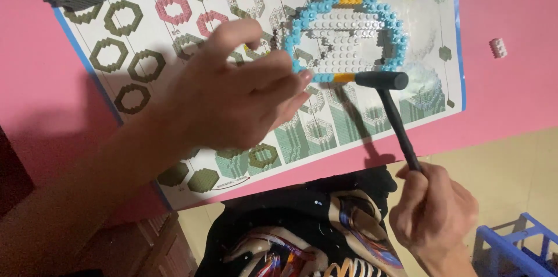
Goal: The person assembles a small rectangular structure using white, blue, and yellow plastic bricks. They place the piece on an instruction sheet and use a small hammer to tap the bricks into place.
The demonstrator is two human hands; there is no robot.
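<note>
Beside the right hand (433, 216) stands a blue plastic crate (511, 248), its contents hidden. That hand grips a small black hammer (392, 111), whose head touches the brick ring (347, 36): round, studded, light blue around white. The left hand (232, 94), fingers curled, steadies the ring's edge on the instruction sheet (139, 38).

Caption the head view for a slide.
Left hand steadies a round blue-rimmed white brick panel; right hand holds a small black hammer.
</note>
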